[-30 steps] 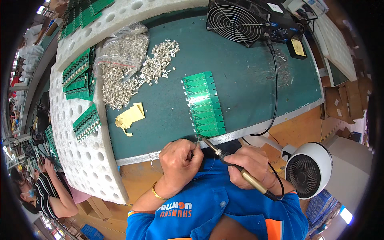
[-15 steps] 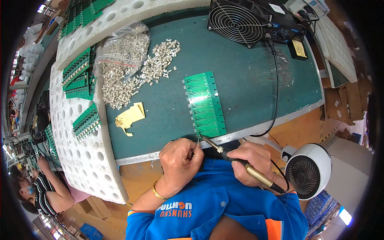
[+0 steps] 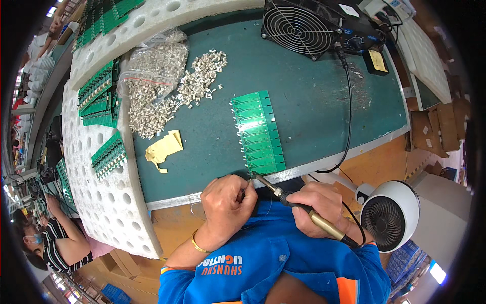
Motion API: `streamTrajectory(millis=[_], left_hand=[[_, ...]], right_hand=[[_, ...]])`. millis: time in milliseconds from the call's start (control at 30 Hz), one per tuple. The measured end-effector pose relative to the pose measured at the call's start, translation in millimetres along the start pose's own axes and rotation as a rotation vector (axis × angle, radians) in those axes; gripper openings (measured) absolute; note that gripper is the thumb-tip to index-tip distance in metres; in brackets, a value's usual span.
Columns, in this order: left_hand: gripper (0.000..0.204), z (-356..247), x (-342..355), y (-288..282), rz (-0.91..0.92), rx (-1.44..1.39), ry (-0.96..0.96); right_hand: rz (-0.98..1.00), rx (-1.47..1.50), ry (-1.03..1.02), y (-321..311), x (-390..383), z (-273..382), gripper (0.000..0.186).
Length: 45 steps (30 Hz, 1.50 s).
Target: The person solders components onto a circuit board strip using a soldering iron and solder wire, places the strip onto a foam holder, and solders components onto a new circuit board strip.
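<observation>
- Your left hand pinches thin wire.
- Your right hand grips the soldering iron, tip at the near left corner of the green board.

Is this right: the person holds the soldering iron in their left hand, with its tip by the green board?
Wrong hand: the head view shows the soldering iron in the person's right hand. Its tip is by the green board, yes.

Orange and white lettering, upside down, on blue shirt; blue marking on black box
</observation>
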State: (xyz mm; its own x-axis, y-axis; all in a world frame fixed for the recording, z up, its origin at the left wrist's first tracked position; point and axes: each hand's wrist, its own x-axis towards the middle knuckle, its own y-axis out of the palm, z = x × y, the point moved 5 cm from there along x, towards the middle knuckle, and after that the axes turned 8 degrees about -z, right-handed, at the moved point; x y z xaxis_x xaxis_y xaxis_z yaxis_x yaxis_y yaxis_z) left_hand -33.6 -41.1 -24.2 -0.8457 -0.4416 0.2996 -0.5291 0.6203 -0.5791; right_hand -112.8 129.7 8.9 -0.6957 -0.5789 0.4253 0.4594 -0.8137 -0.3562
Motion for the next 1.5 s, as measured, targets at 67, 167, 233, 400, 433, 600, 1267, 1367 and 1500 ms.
streamTrajectory(millis=[67,167,233,400,433,600,1267,1367,1500], left_hand=[[0.020,-0.2,0.5,0.6,0.002,-0.006,0.002],[0.020,0.2,-0.3,-0.1,-0.004,-0.002,0.005],[0.021,-1.6,0.5,-0.7,0.003,0.002,0.024],[0.021,-1.2,0.4,-0.6,-0.003,0.004,0.017],[0.021,-1.5,0.3,-0.9,-0.007,0.004,0.015],[0.020,-1.3,0.4,-0.5,-0.011,0.002,0.013],[0.018,-0.3,-0.7,-2.2,0.003,-0.026,0.077],[0.017,-0.4,-0.2,-2.3,0.021,-0.034,0.074],[0.017,0.3,0.2,-2.4,0.040,-0.042,0.068]], right_hand=[[-0.002,-0.012,-0.028,-0.2,0.4,2.4,0.023],[0.017,-0.021,-0.043,1.7,-0.1,4.8,0.023],[0.025,-0.032,-0.054,1.9,-0.1,5.8,0.024],[0.015,-0.045,-0.067,2.6,-2.6,4.3,0.024],[0.015,-0.050,-0.079,3.0,-2.5,4.8,0.024],[0.011,-0.055,-0.094,4.9,-3.9,4.4,0.024],[0.094,-0.109,-0.138,6.2,-7.4,9.7,0.035],[0.109,-0.110,-0.147,7.3,-9.1,10.3,0.038],[0.108,-0.112,-0.138,7.6,-11.2,10.8,0.038]])
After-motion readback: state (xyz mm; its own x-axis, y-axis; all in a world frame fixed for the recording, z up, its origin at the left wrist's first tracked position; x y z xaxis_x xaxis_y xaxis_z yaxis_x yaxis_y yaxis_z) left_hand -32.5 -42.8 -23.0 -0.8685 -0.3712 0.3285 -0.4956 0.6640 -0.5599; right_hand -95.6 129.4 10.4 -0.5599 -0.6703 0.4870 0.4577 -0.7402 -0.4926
